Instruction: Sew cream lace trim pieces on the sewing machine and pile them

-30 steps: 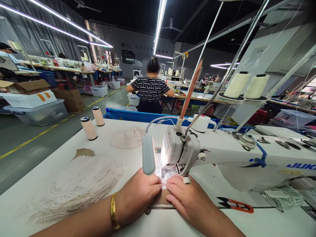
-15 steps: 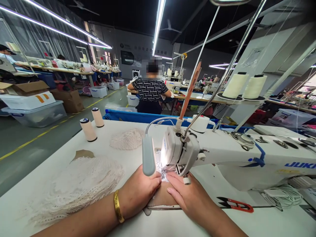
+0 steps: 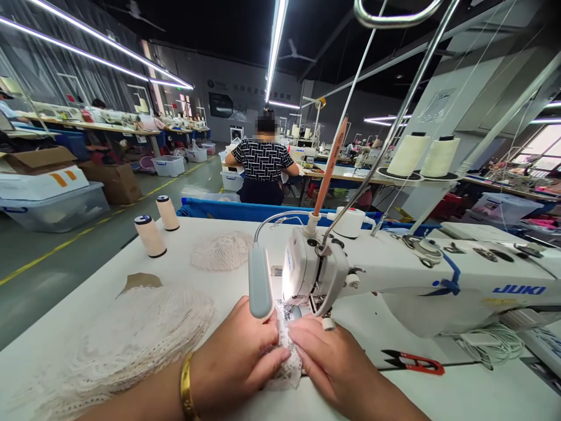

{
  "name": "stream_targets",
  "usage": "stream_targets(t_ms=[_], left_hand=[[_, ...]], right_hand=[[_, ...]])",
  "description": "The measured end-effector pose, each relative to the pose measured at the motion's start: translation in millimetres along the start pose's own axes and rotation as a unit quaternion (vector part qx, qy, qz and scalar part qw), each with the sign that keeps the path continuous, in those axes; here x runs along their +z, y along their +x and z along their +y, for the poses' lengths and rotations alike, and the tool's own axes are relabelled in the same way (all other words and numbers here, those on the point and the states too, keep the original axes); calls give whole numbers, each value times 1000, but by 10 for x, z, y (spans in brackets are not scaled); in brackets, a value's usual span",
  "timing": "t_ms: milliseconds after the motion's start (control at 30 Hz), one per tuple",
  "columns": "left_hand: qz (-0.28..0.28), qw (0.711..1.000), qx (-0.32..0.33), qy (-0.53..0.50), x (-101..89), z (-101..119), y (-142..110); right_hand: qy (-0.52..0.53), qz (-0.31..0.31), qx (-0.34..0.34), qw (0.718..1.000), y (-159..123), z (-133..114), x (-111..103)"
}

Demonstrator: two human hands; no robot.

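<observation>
Juki sewing machine (image 3: 412, 275): from here, its lit head overhangs white lace (image 3: 291, 368); sewing seems in hand.
Left hand (image 3: 241, 351): narrowed, holding the lace's left side.
Right hand (image 3: 333, 359): fingers together on its right; grip unclear.
Lace: between them; feeding probably wants it flat, fingertips clear.

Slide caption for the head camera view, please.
Left hand and right hand on white lace at a JUKI sewing machine, thread snips alongside.
</observation>
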State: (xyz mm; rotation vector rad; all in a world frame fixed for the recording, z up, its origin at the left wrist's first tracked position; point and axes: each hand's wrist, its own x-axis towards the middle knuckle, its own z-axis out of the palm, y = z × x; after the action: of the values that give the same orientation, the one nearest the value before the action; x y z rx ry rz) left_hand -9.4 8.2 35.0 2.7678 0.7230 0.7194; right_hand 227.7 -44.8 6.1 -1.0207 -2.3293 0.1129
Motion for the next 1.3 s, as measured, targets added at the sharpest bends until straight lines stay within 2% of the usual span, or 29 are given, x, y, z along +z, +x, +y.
stream_targets(t_ms=[67, 167, 267, 567, 833, 967, 1067, 1167, 1300], left_hand=[[5, 1000, 1, -5, -13, -22, -1], [-20, 1000, -4, 0, 37, -80, -19], [-48, 999, -1, 9, 130, -95, -58], [-58, 998, 15, 8, 269, -24, -97], [-25, 999, 20, 21, 295, -116, -70], [-4, 999, 22, 38, 267, -120, -18], [8, 998, 48, 29, 230, -53, -32], [-15, 996, 92, -2, 210, 48, -99], [-28, 993, 108, -26, 238, 116, -169]], right_hand=[[8, -29, -5, 1000, 10, -29, -10], [-17, -93, 32, 995, -4, -25, -28], [-43, -116, 57, 991, -34, 19, -41], [-78, -74, 65, 992, -88, 103, -46], [-77, -50, 107, 990, -68, 109, -60], [-74, -34, 95, 992, -48, 106, -73], [-66, -27, 75, 995, -52, 89, -77], [-33, -62, 33, 997, -60, 41, -84], [5, -106, -15, 994, -66, -18, -102]])
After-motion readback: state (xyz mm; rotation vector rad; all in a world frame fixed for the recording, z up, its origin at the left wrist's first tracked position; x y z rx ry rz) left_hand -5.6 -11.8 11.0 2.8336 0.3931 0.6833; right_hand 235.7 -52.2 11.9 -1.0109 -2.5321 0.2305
